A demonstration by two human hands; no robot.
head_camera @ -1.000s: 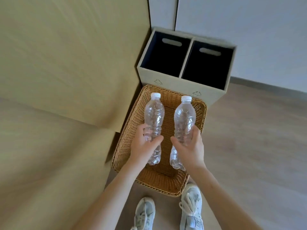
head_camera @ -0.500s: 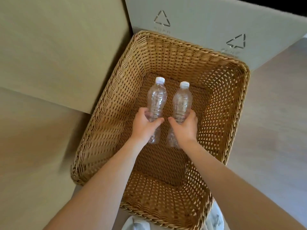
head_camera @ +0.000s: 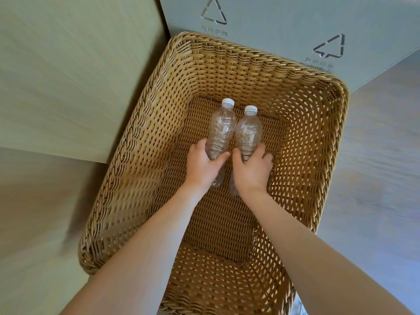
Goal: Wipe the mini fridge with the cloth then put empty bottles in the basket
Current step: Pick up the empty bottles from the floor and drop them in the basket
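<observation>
We are looking straight down into a woven wicker basket [head_camera: 141, 178] that is standing on the floor [head_camera: 375, 167]. Both of our bare arms are reaching down into it. Our left hand [head_camera: 202, 164] is curling around the lower half of one clear plastic bottle [head_camera: 221, 130], with the thumb lying across its front and the fingers wrapping round the far side. Our right hand [head_camera: 252, 171] is gripping a second clear bottle [head_camera: 248, 133] in the same way, thumb on the inner side. Both bottles are looking empty and are carrying white caps, the left cap [head_camera: 228, 102] and the right cap [head_camera: 250, 109], which are pointing away from us toward the far wall of the basket. The two bottles are lying side by side, nearly touching along their shoulders, low inside the basket over the middle of its floor; we cannot tell whether they are already resting on the weave. Just beyond the far rim, a grey bin [head_camera: 272, 26] printed with two recycling triangles is standing against the basket. A beige panel [head_camera: 68, 76] is running along the basket's left side.
</observation>
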